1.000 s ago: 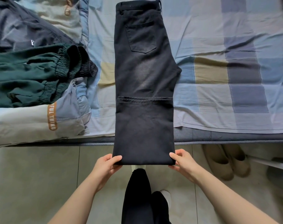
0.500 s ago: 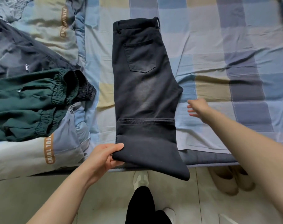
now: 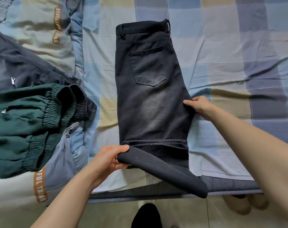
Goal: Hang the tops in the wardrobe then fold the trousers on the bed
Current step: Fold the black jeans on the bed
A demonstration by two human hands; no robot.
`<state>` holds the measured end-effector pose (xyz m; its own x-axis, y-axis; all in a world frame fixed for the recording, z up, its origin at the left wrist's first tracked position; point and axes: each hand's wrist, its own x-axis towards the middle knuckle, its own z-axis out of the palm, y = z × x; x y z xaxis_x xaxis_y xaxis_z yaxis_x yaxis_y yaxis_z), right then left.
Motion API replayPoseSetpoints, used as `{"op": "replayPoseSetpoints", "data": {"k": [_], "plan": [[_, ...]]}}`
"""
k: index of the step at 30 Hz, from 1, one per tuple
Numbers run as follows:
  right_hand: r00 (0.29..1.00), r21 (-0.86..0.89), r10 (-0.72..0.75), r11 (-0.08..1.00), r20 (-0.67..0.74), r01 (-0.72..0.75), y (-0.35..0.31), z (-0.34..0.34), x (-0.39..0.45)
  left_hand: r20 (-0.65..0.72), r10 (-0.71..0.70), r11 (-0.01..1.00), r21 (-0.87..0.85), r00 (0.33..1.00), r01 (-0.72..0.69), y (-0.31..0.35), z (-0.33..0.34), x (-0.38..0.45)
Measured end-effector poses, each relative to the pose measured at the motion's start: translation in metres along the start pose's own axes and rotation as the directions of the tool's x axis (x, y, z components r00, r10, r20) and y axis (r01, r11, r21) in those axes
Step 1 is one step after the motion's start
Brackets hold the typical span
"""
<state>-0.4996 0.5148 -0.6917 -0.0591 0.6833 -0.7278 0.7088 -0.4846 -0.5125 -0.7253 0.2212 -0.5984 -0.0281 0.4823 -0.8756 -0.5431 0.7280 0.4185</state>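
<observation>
Black faded trousers (image 3: 150,89) lie lengthwise on the checked bed sheet (image 3: 222,55), waistband far from me, legs folded back over themselves. My left hand (image 3: 107,159) grips the near left corner of the folded end, lifted off the bed, while the right corner hangs over the bed's edge. My right hand (image 3: 200,106) pinches the trousers' right edge at the crotch point.
Dark green trousers with elastic cuffs (image 3: 34,127) lie at the left on a grey-blue garment with orange lettering (image 3: 41,185) and a dark jacket (image 3: 16,68). The bed's front edge (image 3: 230,188) runs below. Slippers (image 3: 245,204) stand on the tiled floor.
My right hand let go of the folded end, reached up the right side and took the crotch edge. My left hand has carried its corner farther onto the bed.
</observation>
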Motion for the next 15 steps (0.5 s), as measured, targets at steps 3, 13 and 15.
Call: {"op": "replayPoseSetpoints", "data": {"k": [3,13,15], "plan": [[0.957,-0.319,-0.212,0.937,-0.199,0.141,-0.008,0.013,-0.007,0.015,-0.019,1.000,-0.002,1.000,0.019,0.004,0.000,-0.001],[0.872,-0.357,-0.344,0.811,0.349,0.463,-0.004,0.032,-0.049,0.082,-0.019,1.000,0.001,0.996,0.019,0.020,-0.003,-0.020],[0.900,-0.143,-0.198,0.952,0.389,0.271,-0.009,0.023,-0.049,0.079,-0.010,0.999,-0.052,0.997,0.015,0.026,-0.002,-0.025]]}}
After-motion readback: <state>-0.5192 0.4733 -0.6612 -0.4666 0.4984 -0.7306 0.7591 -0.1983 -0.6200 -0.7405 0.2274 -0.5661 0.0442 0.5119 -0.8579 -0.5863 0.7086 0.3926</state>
